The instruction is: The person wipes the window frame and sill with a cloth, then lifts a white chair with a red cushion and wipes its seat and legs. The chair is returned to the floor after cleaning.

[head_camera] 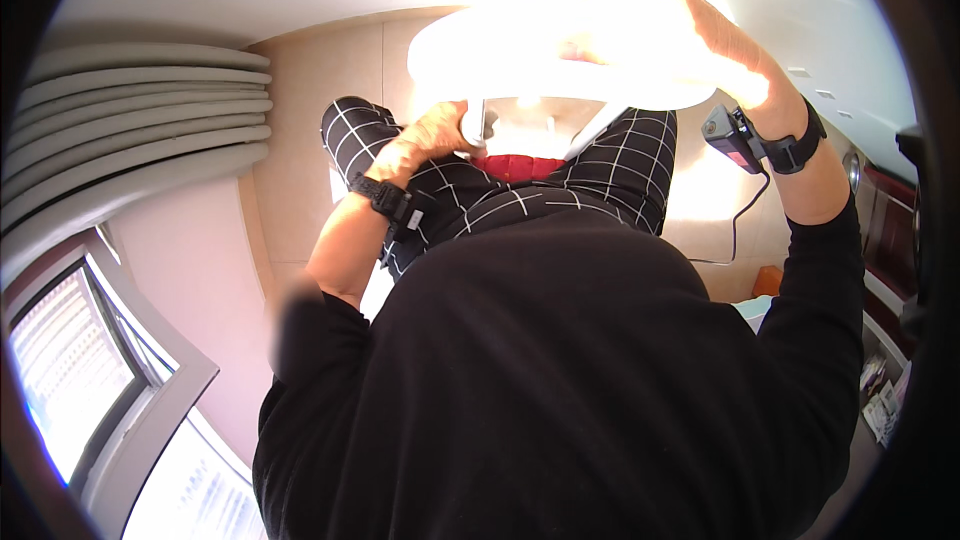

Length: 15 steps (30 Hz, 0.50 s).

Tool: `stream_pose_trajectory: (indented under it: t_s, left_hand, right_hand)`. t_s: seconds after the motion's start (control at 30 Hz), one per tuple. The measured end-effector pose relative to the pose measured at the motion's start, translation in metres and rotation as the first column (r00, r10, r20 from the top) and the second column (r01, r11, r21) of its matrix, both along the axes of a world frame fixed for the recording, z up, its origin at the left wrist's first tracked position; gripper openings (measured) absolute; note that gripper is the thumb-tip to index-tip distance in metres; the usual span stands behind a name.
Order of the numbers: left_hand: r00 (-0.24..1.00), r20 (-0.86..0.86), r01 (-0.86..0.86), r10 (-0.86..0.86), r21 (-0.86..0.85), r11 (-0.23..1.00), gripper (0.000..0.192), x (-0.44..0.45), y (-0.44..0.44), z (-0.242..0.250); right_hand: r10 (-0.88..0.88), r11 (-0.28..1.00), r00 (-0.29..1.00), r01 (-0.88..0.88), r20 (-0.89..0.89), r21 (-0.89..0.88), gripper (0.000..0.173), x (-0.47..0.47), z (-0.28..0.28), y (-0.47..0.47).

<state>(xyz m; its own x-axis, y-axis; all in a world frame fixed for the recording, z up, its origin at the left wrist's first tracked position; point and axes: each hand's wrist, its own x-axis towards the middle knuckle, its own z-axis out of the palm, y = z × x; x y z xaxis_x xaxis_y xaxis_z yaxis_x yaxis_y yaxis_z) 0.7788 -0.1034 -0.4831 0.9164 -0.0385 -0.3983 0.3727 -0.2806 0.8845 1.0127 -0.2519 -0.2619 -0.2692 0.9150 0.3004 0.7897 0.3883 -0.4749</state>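
Observation:
A white, rounded piece of furniture point(465, 52) with white legs or posts stands before me, above my knees. Glare washes out most of its surface, so its exact kind cannot be told. My left hand point(431, 139) is wrapped around one white post point(475, 124) on its near left side. My right hand point(630, 15) lies over the broad white part, thumb and fingers spread apart. Strong light hides how firmly it holds. Between my thighs shows a red quilted pad point(517, 167).
A white ribbed radiator point(142, 105) is on the left, above a tilted window point(82, 360). A small camera point(727, 136) is strapped to my right wrist, and its black cable point(735, 225) hangs down. Tiled floor point(300, 82) surrounds my legs. Papers point(885, 405) lie on a shelf at right.

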Motion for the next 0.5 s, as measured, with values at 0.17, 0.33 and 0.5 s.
stream_pose_trajectory:
  t_s: [0.17,0.33,0.5]
  left_hand:
    - [0.946,0.225,-0.198,0.232,-0.165,0.966,0.040,0.003,0.024,0.076]
    - [0.915,0.261,-0.283,0.308,-0.131,0.950,0.031,0.009,0.026,0.106]
    - [0.926,0.239,-0.235,0.291,-0.238,0.943,0.028,0.007,0.009,0.080]
  right_hand:
    - [-0.042,0.998,0.999,0.041,-0.008,-0.045,0.041,-0.002,0.000,-0.002]
    - [-0.077,0.994,0.995,0.071,-0.063,-0.086,0.041,-0.004,0.004,-0.003]
    - [-0.057,0.995,0.996,0.062,0.072,-0.071,0.041,-0.005,0.011,0.000]
